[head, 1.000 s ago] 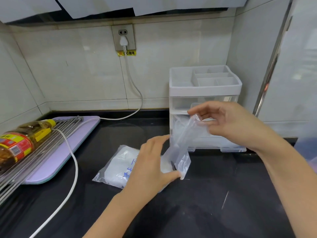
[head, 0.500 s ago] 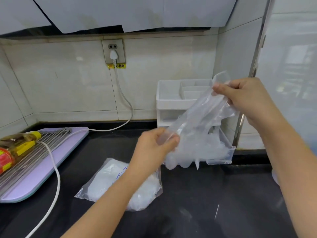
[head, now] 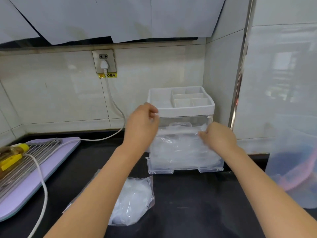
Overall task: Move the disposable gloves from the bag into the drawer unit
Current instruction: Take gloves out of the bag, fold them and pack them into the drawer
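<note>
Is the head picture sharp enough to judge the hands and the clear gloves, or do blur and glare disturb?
Head view: motion blur smears the right hand most, the left hand less. Head view: the gloves blend into the clear drawer, edges hard to trace. Head view: the wide lens bows the metal strip; the wall beside it shows pale reflections.

Between the left fingers [head: 151,109] and right fingers [head: 203,134], gloves [head: 180,152] lie in the drawer [head: 185,170] of the unit [head: 181,109] behind them. The bag [head: 135,200] lies on the counter [head: 188,212] before the left fingers. Far left is the board [head: 34,179], with a rack [head: 25,158] on it and a bottle [head: 12,152] on that. A tub [head: 291,169] stands right of the right fingers.
</note>
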